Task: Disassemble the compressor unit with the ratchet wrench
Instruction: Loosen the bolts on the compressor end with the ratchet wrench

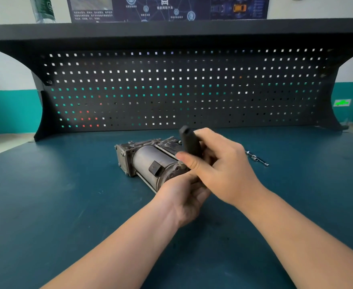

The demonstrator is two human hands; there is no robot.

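Head-camera view, looking forward and down at two bare hands meeting over a workbench. Fingers of the right hand (219, 165) curl around the black handle of a ratchet wrench (190, 142), thumb pointing left across the grip; the handle tilts up and away from the viewer, and its working end is hidden behind the hand. Below and just left of it, the left hand (184, 197) reaches in with its fingers curled at the near end of the compressor unit (150, 161); what exactly the fingertips hold is hidden by the right hand. Both forearms come in from the bottom of the frame.

Outward from the hands, the compressor unit lies on its side near the middle of the dark blue-green bench top (67, 205), a worn grey metal cylinder with a square end block at its far left and thin rods running along its length. Right of the hands, well apart from the unit, a small chrome extension bar (257, 158) lies on the bench. Behind everything rises a black pegboard (171, 86) under a dark shelf (171, 28).
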